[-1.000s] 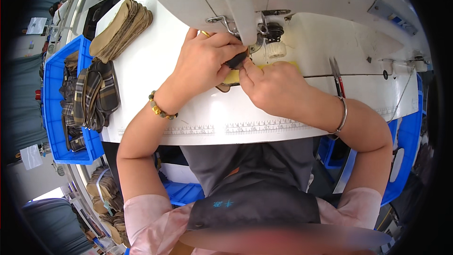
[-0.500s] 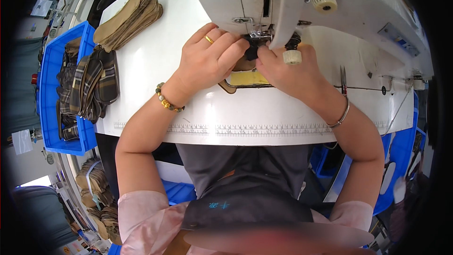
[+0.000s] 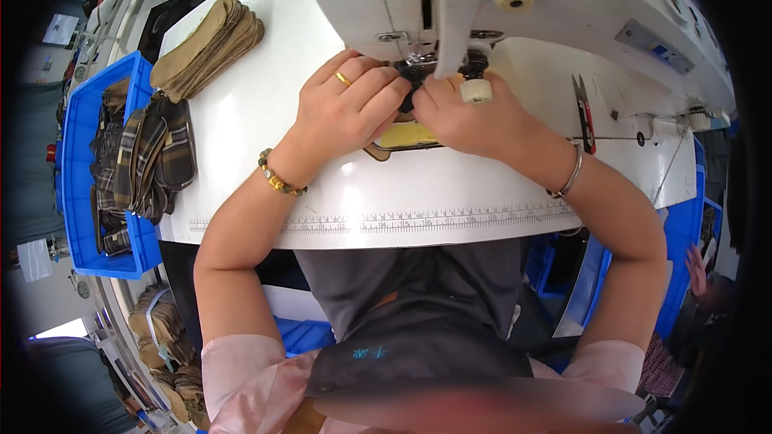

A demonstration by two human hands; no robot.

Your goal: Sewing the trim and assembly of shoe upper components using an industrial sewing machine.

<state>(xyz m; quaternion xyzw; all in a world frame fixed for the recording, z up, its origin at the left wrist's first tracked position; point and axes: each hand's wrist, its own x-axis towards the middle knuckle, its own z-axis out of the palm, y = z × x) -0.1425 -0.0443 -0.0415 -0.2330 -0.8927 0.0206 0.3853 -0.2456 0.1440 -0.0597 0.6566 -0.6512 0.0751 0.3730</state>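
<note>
My left hand [image 3: 350, 108], with a gold ring and a bead bracelet, presses on a small dark piece [image 3: 412, 90] under the needle area of the white sewing machine [image 3: 418, 0]. My right hand [image 3: 474, 120], with a silver bangle on its wrist, holds the same piece from the right. A tan-yellow flat piece [image 3: 402, 137] lies under both hands on the white table [image 3: 265, 112]. The fingertips and the needle are partly hidden by the machine head.
A stack of tan flat pieces [image 3: 205, 48] lies at the table's far left. Plaid dark pieces [image 3: 153, 157] hang over a blue bin [image 3: 76, 185]. Thread snips [image 3: 585, 108] rest on the right. A ruler strip [image 3: 418, 217] runs along the front edge.
The view has shifted closer over the machine. Both hands moved a little further in under the machine head, still together on the small piece.
</note>
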